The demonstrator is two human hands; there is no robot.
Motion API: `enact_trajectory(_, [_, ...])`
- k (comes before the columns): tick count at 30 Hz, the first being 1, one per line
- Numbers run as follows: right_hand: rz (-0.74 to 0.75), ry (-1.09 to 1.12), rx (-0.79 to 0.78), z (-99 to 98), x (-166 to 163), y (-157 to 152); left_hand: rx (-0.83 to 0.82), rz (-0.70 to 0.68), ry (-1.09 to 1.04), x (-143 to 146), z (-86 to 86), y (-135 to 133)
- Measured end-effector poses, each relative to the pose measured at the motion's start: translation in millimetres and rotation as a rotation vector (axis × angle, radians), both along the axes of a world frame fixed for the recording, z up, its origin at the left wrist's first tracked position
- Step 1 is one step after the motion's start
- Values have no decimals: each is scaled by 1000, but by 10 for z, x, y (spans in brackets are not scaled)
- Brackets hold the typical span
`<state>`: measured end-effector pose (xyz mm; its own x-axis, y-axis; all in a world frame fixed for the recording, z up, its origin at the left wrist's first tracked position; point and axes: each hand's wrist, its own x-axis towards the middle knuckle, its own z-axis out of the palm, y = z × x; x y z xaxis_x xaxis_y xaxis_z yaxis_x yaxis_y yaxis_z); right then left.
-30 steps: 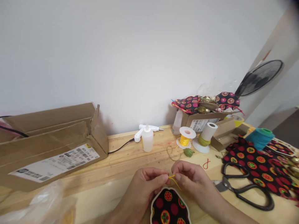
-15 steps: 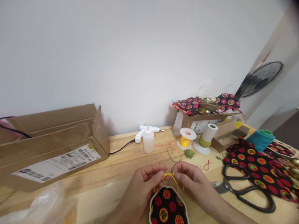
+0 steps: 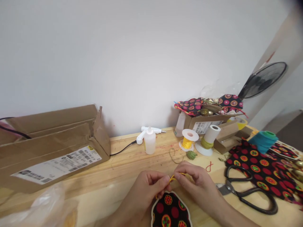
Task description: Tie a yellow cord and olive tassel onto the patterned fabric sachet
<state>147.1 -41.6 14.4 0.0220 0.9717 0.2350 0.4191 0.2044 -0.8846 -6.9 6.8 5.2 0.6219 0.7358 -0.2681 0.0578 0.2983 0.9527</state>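
My left hand (image 3: 148,187) and my right hand (image 3: 197,183) meet low in the middle of the view, both pinched on a short yellow cord (image 3: 172,179) that loops between their fingertips. Just below the fingers lies a black fabric piece (image 3: 170,210) with red and orange circles and a pale rim. The cord runs down to its top edge. Both hands hover over the wooden table (image 3: 123,170).
An open cardboard box (image 3: 54,148) fills the left. A small white bottle (image 3: 150,140), a white corded tool (image 3: 151,130), a yellow cord spool (image 3: 188,139), a white spool (image 3: 208,139) and a green bead (image 3: 191,154) stand behind. Black scissors (image 3: 248,192) and patterned cloth (image 3: 262,171) lie to the right.
The yellow cord has gone from a short stub to a raised loop between my fingertips. My right hand has shifted slightly right and up. The fabric piece has barely moved.
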Motion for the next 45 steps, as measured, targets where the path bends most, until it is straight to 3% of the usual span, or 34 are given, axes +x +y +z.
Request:
enact_trajectory(5, [-17,180,-108,-35,-26,-4,58,-77,81,4,-9,-3])
enact_trajectory(10, [-57,512,-299,-94,-77,8,62,-54,61,15,-19,-20])
enact_trajectory(16, [-70,741,-372,-164,-99,-12,39,-31,74,17,10,-46])
enact_trajectory(22, [-97,658,-424,-115,-82,-12,8,-48,46,-3,19,-40])
enact_trajectory(27, [-14,538,-434,-72,-40,15,-140,-68,-169,-9,-28,-37])
enact_trajectory(32, [-8,523,-413,-31,-35,17,-37,-94,-40,1,-68,-36])
enact_trajectory(38, [-111,513,-350,-78,-74,9,-4,-42,-15,6,-58,-66])
enact_trajectory(45, [-90,515,-354,-70,-74,40,-153,53,-166,12,-63,-55])
